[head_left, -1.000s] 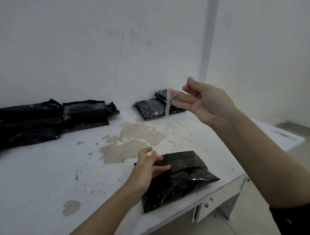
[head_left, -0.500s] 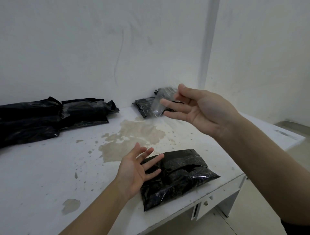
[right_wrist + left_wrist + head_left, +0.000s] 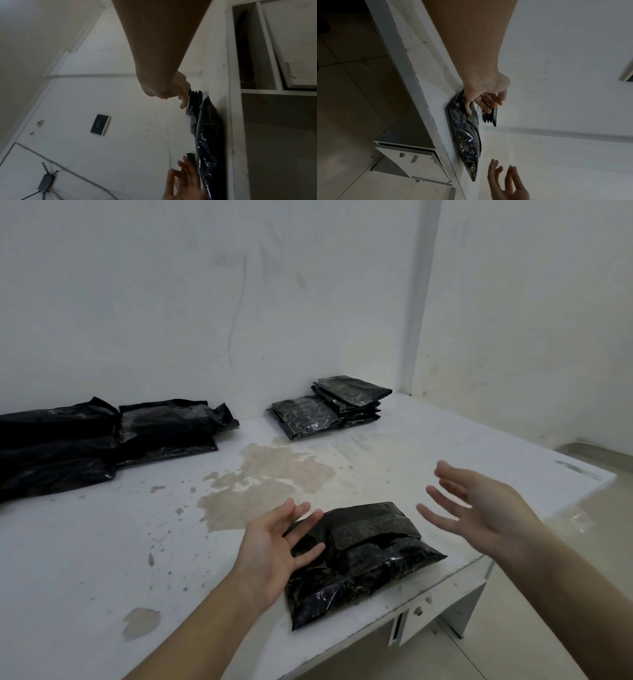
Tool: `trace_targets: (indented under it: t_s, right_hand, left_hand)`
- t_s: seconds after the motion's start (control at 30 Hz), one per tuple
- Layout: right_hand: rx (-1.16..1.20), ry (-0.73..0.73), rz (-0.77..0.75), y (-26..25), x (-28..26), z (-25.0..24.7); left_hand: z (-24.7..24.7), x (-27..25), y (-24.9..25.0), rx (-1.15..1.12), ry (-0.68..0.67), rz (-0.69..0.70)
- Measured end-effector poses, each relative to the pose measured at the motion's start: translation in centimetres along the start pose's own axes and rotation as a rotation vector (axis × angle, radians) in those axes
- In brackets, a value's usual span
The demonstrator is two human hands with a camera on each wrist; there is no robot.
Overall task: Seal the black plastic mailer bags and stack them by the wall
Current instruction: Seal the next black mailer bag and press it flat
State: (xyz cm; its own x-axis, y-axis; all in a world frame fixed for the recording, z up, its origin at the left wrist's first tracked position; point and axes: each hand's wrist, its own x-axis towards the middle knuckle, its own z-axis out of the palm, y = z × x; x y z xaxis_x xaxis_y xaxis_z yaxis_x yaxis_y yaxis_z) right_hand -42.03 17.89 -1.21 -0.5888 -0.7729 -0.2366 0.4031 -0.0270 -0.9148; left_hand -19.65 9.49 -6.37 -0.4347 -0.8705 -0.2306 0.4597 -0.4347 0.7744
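A filled black mailer bag [image 3: 363,556] lies near the front edge of the white table [image 3: 102,542], its flap folded over. My left hand [image 3: 301,529] is open with spread fingers at the bag's left end; in the left wrist view my left hand [image 3: 481,104] has its thumb against the bag [image 3: 467,135]. My right hand [image 3: 455,501] hovers open and empty just right of the bag. The right wrist view shows my right hand [image 3: 180,97] above the bag [image 3: 209,142]. A stack of sealed bags [image 3: 346,402] sits by the back wall.
A heap of other black bags [image 3: 102,436] lies at the back left against the wall. Brown worn patches [image 3: 274,474] mark the tabletop. A drawer [image 3: 421,611] sits under the table's front right. Tiled floor [image 3: 565,594] lies to the right.
My right hand, which held a clear strip up high, has come down beside the bag and the strip is gone from it. My left hand opened and its fingers lifted off the bag.
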Motion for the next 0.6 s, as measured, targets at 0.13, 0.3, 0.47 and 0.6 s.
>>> trace_targets:
  t_s: [0.13, 0.3, 0.47, 0.6]
  right_hand:
    - [-0.007, -0.034, 0.057, 1.2, 0.3, -0.1]
    - [-0.146, 0.001, 0.049, 2.9, 0.6, -0.2]
    - [-0.164, 0.016, 0.055, 3.5, 0.8, -0.8]
    - [-0.194, 0.036, 0.043, 3.8, 0.6, -1.0]
  left_hand:
    - [0.2, -0.1, 0.0, -0.015, 0.007, 0.003]
    - [0.0, -0.2, 0.0, -0.016, -0.014, 0.010]
    - [-0.6, -0.6, -0.2, 0.052, -0.009, 0.048]
    - [-1.6, -1.3, 0.0, 0.249, -0.035, 0.109]
